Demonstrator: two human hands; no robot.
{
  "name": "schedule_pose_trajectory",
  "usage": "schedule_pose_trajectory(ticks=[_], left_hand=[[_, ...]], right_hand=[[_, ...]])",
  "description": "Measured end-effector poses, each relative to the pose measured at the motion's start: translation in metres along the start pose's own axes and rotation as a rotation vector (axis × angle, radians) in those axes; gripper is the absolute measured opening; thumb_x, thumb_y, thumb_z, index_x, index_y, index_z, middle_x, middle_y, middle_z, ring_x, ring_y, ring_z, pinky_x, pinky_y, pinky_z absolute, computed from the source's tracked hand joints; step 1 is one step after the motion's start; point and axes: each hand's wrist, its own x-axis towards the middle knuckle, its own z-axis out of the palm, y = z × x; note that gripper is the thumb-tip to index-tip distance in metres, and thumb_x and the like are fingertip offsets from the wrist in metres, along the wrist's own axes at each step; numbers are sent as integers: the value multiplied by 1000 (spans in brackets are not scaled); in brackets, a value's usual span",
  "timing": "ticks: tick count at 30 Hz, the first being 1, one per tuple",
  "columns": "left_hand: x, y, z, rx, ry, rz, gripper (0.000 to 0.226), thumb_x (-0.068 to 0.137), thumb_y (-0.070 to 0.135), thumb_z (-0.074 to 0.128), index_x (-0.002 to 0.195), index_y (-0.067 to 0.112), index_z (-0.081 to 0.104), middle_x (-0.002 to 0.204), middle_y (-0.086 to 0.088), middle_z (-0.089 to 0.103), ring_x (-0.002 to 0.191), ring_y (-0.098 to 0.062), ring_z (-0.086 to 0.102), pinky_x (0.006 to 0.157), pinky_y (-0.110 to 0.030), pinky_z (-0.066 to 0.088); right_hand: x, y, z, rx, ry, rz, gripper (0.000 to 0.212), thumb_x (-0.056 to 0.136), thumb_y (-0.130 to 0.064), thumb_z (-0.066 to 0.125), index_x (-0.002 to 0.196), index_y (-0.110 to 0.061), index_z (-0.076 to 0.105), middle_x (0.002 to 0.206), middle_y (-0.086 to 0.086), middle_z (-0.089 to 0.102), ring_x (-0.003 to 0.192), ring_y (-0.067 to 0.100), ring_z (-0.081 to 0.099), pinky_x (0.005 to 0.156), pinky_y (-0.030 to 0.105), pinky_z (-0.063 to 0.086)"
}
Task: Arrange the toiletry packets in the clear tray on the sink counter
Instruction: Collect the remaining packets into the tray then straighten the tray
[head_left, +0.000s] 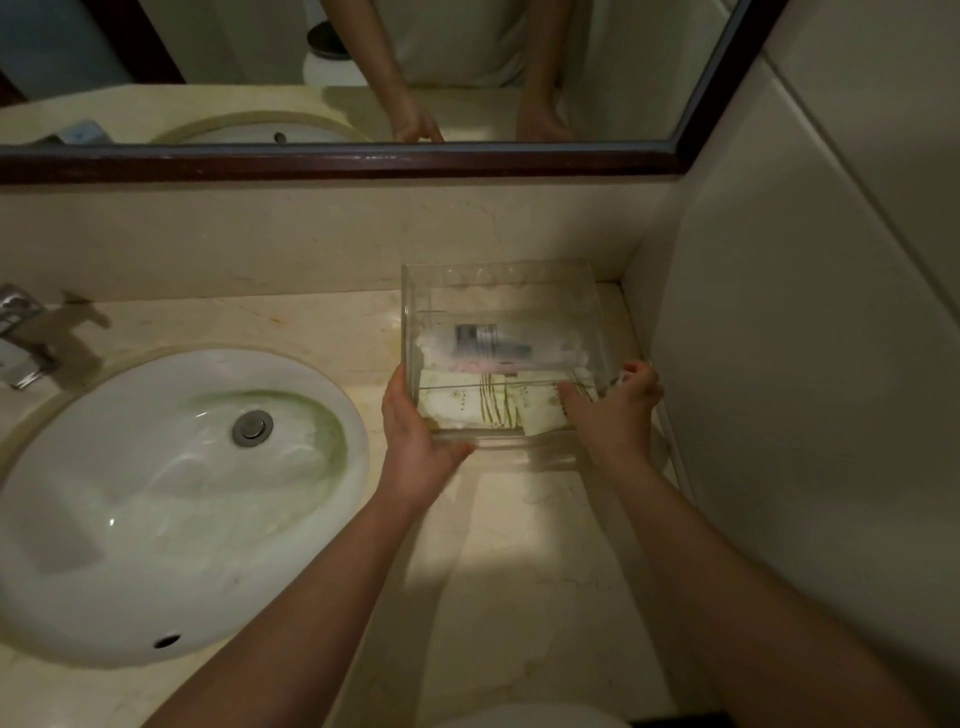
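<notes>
A clear plastic tray (498, 283) stands on the beige sink counter (519, 545), near the back right corner. Inside it lie several toiletry packets: a white packet with a dark grey label (485, 343) toward the back, and pale cream packets with green stripes (467, 408) at the front. My left hand (415, 441) grips the tray's front left corner. My right hand (613, 415) holds the front right side, thumb outside the wall and fingers over the rim into the tray.
A white oval basin (171, 499) with a metal drain fills the left of the counter. A chrome tap (21, 332) stands at the far left. A dark-framed mirror (337, 161) runs along the back. A tiled wall (805, 338) closes the right side.
</notes>
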Motion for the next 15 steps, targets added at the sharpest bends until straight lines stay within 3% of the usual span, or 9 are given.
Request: schedule_pose_trajectory(ticks=[3, 7, 11, 15], left_hand=[[2, -2, 1, -6, -6, -15, 125, 59, 13, 88, 149, 28, 3, 150, -5, 22, 139, -20, 26, 114, -33, 26], [4, -5, 1, 6, -8, -43, 118, 58, 26, 86, 148, 31, 9, 148, -5, 28, 136, -24, 32, 113, -45, 33], [10, 3, 0, -97, 34, -136, 95, 75, 43, 70, 148, 25, 12, 147, -7, 34, 133, -23, 38, 112, -45, 34], [22, 4, 4, -45, 109, -188, 83, 86, 27, 65, 149, 8, 15, 150, -17, 31, 137, -33, 31, 115, -48, 26]], right_hand=[[-6, 5, -3, 59, -27, -17, 88, 69, -35, 83, 136, -19, 28, 142, 10, 26, 116, 25, 51, 96, 35, 47], [-16, 14, 1, -54, -128, -92, 102, 63, -40, 84, 143, -28, 21, 148, 2, 20, 131, 25, 41, 108, 42, 41], [-19, 11, 7, -88, -113, -116, 106, 63, -42, 83, 145, -30, 17, 150, 4, 16, 135, 27, 35, 111, 41, 37], [-17, 5, 10, -118, -112, -44, 111, 63, -47, 82, 147, -32, 11, 153, 4, 14, 137, 28, 33, 110, 44, 37]])
